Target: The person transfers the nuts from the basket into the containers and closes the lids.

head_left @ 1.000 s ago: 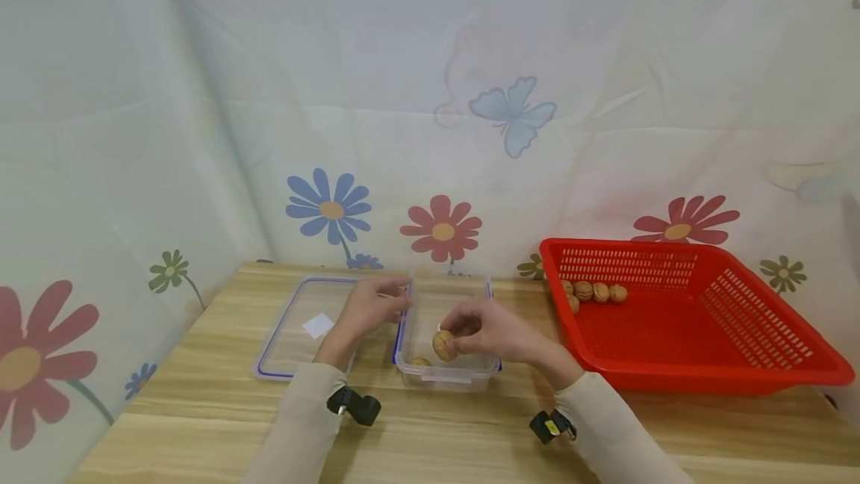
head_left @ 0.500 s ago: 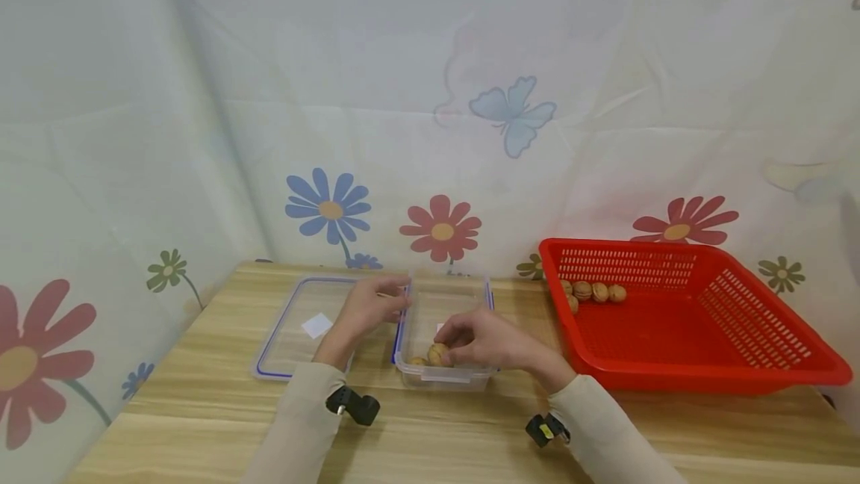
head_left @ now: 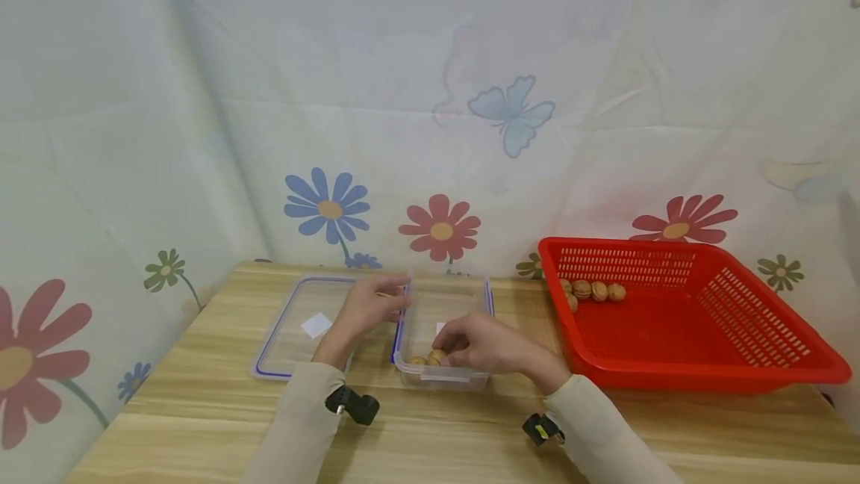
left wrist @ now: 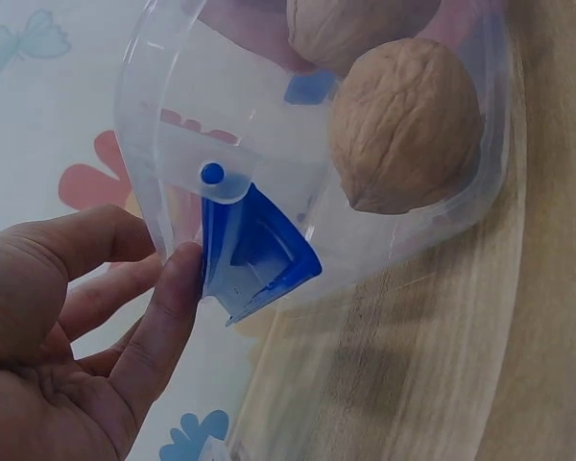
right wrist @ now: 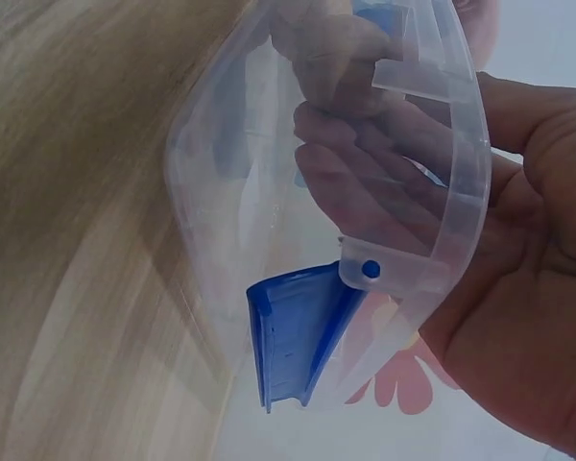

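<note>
A clear plastic food container (head_left: pixel 446 374) with blue side latches stands on the table in front of me. My left hand (head_left: pixel 365 310) holds its left side, the thumb against the blue latch (left wrist: pixel 259 245) in the left wrist view. My right hand (head_left: pixel 489 343) reaches down inside the container, its fingers pinching a walnut (head_left: pixel 436 357) low by the front wall. A second walnut (left wrist: pixel 408 125) lies beside that one, to its left in the head view. Through the clear wall in the right wrist view, the right fingertips (right wrist: pixel 322 123) show right at the walnut.
Left of the container, its clear lid (head_left: pixel 277 338) with a blue seal lies flat, bearing a white label (head_left: pixel 316 325). A red perforated basket (head_left: pixel 672 378) stands at the right with several walnuts (head_left: pixel 599 291) in its far left corner. A flowered curtain (head_left: pixel 376 118) hangs behind the table.
My right hand has lowered the walnut toward the container's front, bringing it down beside the other walnut. The left hand has stayed at the left side.
</note>
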### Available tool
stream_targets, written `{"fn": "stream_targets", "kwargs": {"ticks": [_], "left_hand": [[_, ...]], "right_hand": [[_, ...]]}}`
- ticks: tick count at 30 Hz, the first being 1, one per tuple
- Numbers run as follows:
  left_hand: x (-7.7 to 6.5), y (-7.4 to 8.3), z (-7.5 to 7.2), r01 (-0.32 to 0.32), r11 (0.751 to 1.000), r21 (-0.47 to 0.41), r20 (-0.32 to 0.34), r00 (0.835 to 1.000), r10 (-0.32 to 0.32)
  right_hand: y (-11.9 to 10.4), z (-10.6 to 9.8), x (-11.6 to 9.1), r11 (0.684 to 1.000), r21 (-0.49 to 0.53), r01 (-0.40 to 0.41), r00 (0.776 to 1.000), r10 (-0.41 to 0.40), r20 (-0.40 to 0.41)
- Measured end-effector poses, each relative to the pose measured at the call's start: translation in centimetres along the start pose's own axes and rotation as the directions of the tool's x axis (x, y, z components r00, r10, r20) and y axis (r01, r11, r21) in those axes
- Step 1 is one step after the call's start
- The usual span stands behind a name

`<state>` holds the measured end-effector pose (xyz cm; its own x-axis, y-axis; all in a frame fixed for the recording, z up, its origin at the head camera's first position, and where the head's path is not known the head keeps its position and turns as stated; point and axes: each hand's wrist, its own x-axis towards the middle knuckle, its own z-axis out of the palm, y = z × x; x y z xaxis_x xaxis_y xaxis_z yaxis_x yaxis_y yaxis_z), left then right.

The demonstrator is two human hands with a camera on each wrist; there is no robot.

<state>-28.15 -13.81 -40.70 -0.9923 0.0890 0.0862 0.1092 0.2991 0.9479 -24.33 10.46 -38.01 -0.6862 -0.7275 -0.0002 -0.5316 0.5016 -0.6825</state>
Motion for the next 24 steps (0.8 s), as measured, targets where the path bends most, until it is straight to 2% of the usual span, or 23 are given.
{"fn": "stream_targets", "kwargs": {"ticks": [10, 20, 24], "left_hand": [[0.14, -0.11, 0.04, 0.016, 1.0, 0.012, -0.004, 1.0, -0.016], [0.1, -0.16, 0.0, 0.023, 0.999, 0.026, -0.008, 1.0, -0.023], [0.07, -0.16, -0.02, 0.024, 0.999, 0.027, -0.008, 1.0, -0.023]], "right_hand": [[-0.17, 0.03, 0.1, 0.998, -0.062, -0.006, 1.0, 0.007, 0.024], [-0.35, -0.11, 0.11, 0.997, -0.078, 0.004, 0.999, 0.0, 0.048], [-0.35, -0.09, 0.05, 0.997, -0.077, -0.008, 0.999, 0.01, 0.031]]}}
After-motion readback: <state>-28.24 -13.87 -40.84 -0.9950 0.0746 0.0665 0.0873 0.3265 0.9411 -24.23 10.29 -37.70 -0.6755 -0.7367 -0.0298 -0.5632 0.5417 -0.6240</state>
